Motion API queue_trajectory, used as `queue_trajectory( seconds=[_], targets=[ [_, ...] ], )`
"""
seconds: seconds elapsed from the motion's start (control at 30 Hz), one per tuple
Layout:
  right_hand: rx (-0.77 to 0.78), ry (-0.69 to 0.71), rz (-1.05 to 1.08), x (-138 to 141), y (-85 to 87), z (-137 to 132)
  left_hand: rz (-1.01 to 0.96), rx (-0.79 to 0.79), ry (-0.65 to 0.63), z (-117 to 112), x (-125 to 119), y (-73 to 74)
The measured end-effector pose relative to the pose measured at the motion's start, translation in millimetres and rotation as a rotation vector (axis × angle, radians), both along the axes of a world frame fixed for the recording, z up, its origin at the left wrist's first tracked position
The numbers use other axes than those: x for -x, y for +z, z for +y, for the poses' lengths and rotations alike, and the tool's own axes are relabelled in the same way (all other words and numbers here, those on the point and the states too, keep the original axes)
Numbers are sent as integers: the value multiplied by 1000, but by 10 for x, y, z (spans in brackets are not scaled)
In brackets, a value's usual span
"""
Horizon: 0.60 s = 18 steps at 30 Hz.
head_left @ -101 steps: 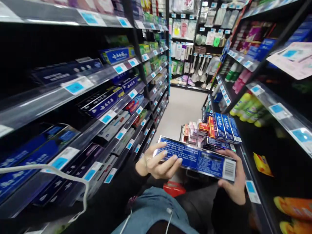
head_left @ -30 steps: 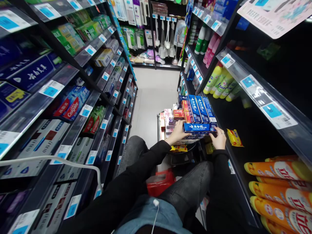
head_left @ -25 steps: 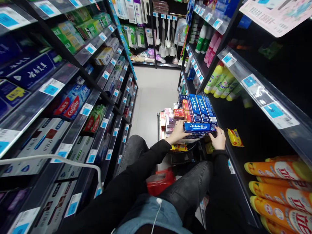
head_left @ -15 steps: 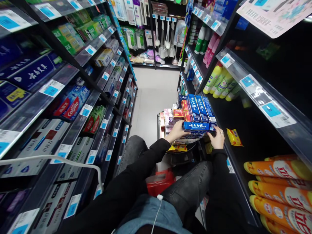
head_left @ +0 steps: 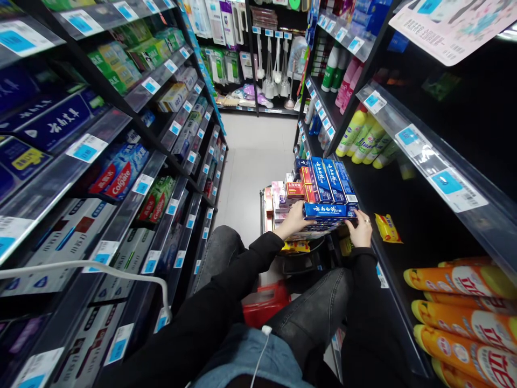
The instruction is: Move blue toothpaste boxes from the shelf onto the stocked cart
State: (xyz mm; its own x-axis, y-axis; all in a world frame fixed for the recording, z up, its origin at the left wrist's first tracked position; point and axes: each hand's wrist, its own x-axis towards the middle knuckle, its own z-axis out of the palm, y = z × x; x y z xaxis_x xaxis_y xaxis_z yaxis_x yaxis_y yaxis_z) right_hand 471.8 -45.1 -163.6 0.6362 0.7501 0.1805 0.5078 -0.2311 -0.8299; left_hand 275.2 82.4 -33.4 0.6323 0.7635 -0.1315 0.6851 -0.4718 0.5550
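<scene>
A blue toothpaste box (head_left: 328,210) lies crosswise at the near end of a stack of boxes. My left hand (head_left: 294,220) grips its left end, and my right hand (head_left: 359,229), with a ring on one finger, grips its right end. Beyond it several more blue toothpaste boxes (head_left: 322,180) lie lengthwise. To their left are red boxes (head_left: 296,190) and paler boxes (head_left: 278,193). The stack rests in a dark-rimmed carrier (head_left: 262,215), mostly hidden under the boxes. Yellow packets (head_left: 297,247) show below my left hand.
Shelves of boxed toothpaste (head_left: 121,172) line the left. On the right shelf lie a yellow packet (head_left: 388,228), orange bottles (head_left: 460,310) and yellow-green bottles (head_left: 365,141). A red plastic object (head_left: 264,304) is between my legs. A white cable (head_left: 121,268) crosses at left. Pale floor (head_left: 258,145) runs ahead.
Almost nothing differs. Both hands stay on the ends of the blue toothpaste box, and the view has shifted very slightly.
</scene>
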Motion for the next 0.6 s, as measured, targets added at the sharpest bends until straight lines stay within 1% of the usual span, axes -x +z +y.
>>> queue_trajectory(
  seconds=[0.13, 0.27, 0.33, 0.43, 0.53, 0.6],
  targets=[
    [20, -5, -26, 15, 7, -5, 38, -13, 12, -27, -14, 19],
    [22, -36, -81, 97, 55, -41, 61, 20, 33, -57, -11, 67],
    [10, -57, -99, 147, 109, -58, 76, 41, 46, -70, -1, 99],
    [-10, -117, -132, 171, 241, -59, 77, 83, 63, -100, 30, 158],
    [-45, -176, -172, 125, 416, -90, 52, 97, 103, -170, 121, 279],
    [-77, -198, -196, 130, 544, -192, -4, 48, 128, -237, 258, 458]
  ],
)
